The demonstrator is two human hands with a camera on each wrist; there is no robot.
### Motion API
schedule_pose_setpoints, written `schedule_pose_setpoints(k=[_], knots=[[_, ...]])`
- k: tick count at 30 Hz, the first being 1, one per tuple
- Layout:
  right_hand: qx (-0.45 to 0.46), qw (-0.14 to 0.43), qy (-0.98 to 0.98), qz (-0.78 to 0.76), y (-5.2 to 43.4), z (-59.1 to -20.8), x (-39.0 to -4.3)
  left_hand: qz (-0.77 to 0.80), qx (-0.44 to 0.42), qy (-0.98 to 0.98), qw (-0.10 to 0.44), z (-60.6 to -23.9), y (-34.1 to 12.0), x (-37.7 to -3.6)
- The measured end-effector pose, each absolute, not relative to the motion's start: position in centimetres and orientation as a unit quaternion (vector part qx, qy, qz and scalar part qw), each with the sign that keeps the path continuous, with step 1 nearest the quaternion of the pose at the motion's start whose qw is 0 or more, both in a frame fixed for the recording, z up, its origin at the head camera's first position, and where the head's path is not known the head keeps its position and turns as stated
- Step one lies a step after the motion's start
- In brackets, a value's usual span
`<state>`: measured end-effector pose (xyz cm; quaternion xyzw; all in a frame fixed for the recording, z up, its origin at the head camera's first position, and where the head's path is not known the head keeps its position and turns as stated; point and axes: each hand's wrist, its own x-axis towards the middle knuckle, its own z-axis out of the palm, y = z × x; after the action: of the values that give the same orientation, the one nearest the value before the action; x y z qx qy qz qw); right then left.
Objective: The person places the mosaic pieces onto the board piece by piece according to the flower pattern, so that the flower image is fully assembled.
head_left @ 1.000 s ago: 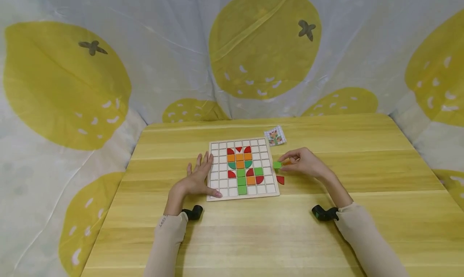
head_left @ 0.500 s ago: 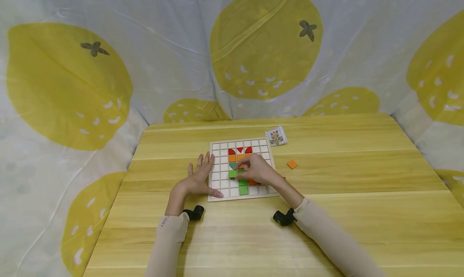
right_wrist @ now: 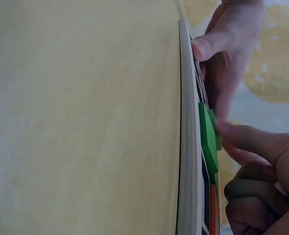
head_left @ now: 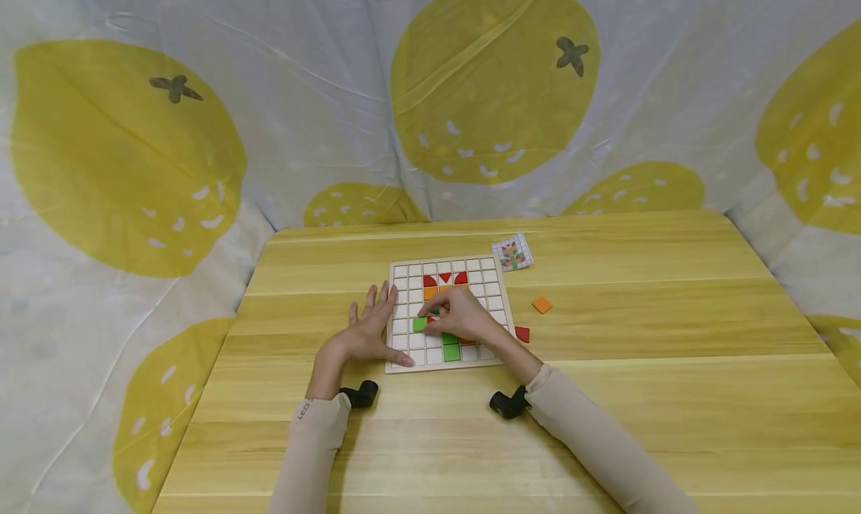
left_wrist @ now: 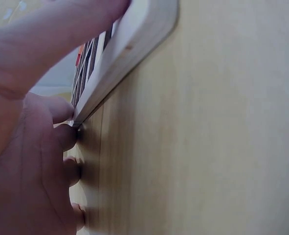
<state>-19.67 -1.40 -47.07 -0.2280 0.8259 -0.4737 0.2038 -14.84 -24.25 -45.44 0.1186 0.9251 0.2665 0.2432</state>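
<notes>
A wooden grid board (head_left: 413, 357) bears a flower pattern of red, orange and green tiles. My left hand (head_left: 361, 336) rests at the board's left side, fingers spread along the edge and thumb on its near-left corner; in the left wrist view the thumb (left_wrist: 61, 34) lies over the rim. My right hand (head_left: 463, 316) reaches over the board and pinches a green square tile (head_left: 420, 324) between thumb and fingertips, left of the green stem (head_left: 451, 353). It covers the middle and right of the pattern. In the right wrist view, green tiles (right_wrist: 209, 139) stand up near the fingertips.
A small pattern card (head_left: 513, 252) lies by the board's far-right corner. An orange square tile (head_left: 542, 305) and a red curved tile (head_left: 522, 335) lie on the wooden table (head_left: 639, 335) to the right. A lemon-print cloth (head_left: 323, 110) hangs behind the table.
My right hand has carried the green tile from right of the board leftward over the pattern to the left of the stem. The orange tile was let go on the table. My left hand stayed put.
</notes>
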Motion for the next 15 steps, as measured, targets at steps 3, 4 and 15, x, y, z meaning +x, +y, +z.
schedule_pose_setpoints(k=[3,4,15], knots=[[-0.222,0.21,0.824,-0.478,-1.3,-47.2,-19.6,0.266,0.119,0.925,0.243,-45.5,-24.3,-14.9],[-0.221,0.21,0.824,-0.477,-1.4,-47.1,-19.5,0.266,0.118,0.925,0.244,-45.6,-24.3,-14.9],[-0.196,0.185,0.846,-0.46,-2.4,-47.0,-19.2,0.264,0.118,0.925,0.245,-45.6,-24.3,-15.0]])
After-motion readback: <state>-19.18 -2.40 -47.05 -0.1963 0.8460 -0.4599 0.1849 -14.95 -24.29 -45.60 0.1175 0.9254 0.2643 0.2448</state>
